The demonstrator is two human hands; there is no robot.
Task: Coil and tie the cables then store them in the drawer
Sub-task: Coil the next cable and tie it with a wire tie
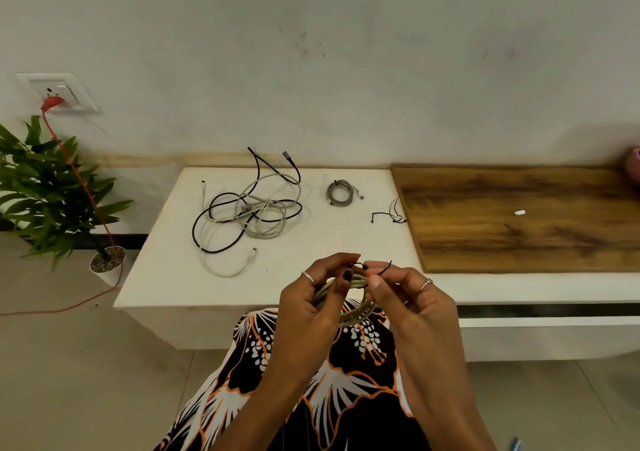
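- tying step in hand: pale coiled cable (353, 306) held up over the lap, just in front of the white surface (166, 277), with a thin black tie (375, 268) looped across its top.
- left hand (317, 298) gripping the coil, fingers curled round the bundle, thumb and forefinger pinching near the tie's left end.
- right hand (401, 294) pinching the tie's other end between thumb and fingertips, loose tail sticking up beside the knuckles.
- already bound, by the look of it: small grey coil (341, 192) lying on the surface, well apart from the hands.
- not yet coiled: tangle of black and white cables (247, 213) spread over the surface's left half.
- spare black ties (389, 215) lying near the edge of the wooden panel (519, 215).
- judged roughly a third through: one cable done, one being tied, several loose, nothing stored.
- next move likely to call for twisting or cinching the tie tight round the bundle without letting the loops spring open, then setting the coil down.
- hard to make out: whether the tie is already closed round the coil or only laid over it; fingers cover the crossing point.
- lower part of the coil hidden behind the palms and lost against the patterned dress (346, 381).
- drawer not clearly shown; a dark slot under the right-hand counter edge may be it, cannot tell.
- small white object (519, 212) on the panel too small to identify; pink thing at the far right cut off by the frame.
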